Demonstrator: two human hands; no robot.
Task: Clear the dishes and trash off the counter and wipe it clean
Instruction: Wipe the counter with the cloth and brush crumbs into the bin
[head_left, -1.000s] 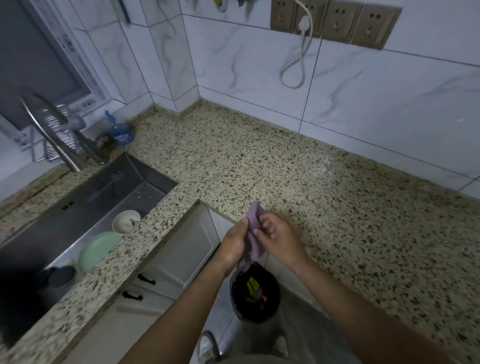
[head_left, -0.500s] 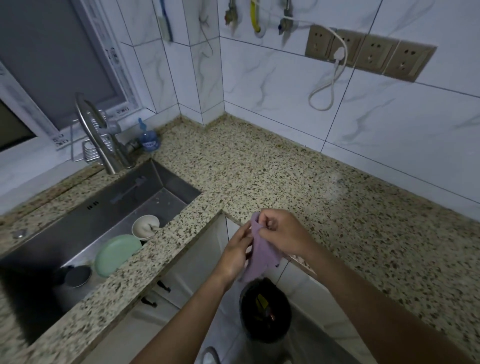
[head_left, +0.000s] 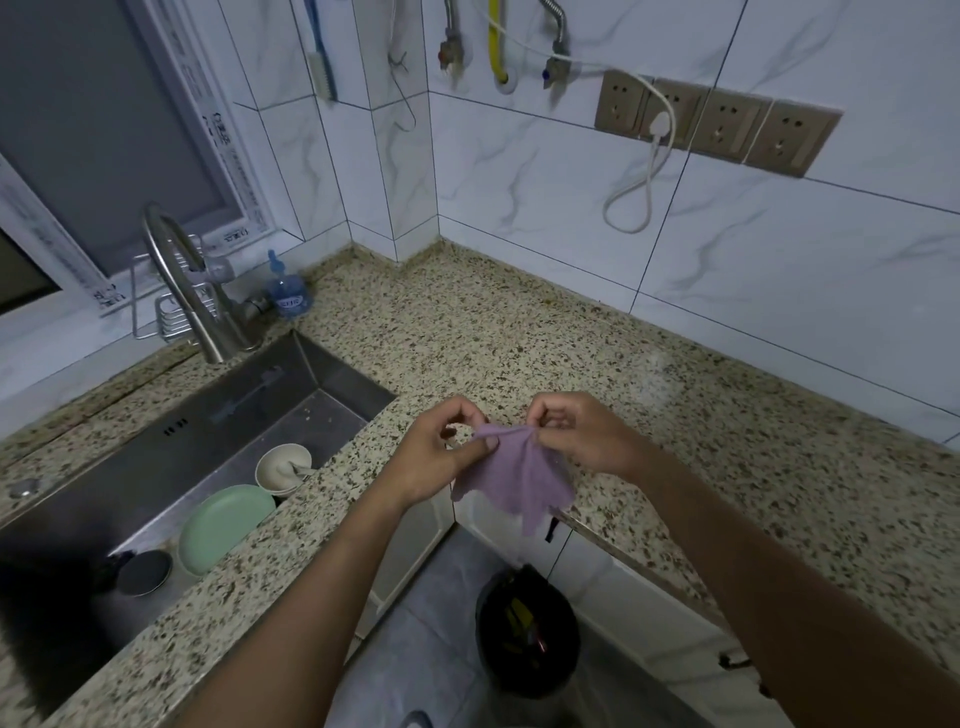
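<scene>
A small purple cloth (head_left: 514, 475) hangs spread between both hands over the inner corner of the speckled granite counter (head_left: 519, 343). My left hand (head_left: 441, 452) pinches its upper left edge and my right hand (head_left: 576, 431) pinches its upper right edge. In the steel sink (head_left: 171, 452) at the left lie a green plate (head_left: 223, 525), a cream bowl (head_left: 283, 467) with a spoon in it, and a dark round lid (head_left: 143, 571). A black trash bin (head_left: 527, 629) with some waste inside stands on the floor below the cloth.
A tall faucet (head_left: 182, 280) and a wire rack stand behind the sink, with a small blue bottle (head_left: 283, 291) beside them. Wall sockets (head_left: 717, 124) with a white cord and several pipes are on the tiled back wall. White cabinet doors run under the counter.
The cloth was bunched upright between my hands; now the hands have moved apart and up, and the cloth hangs open. The view has tilted up toward the wall.
</scene>
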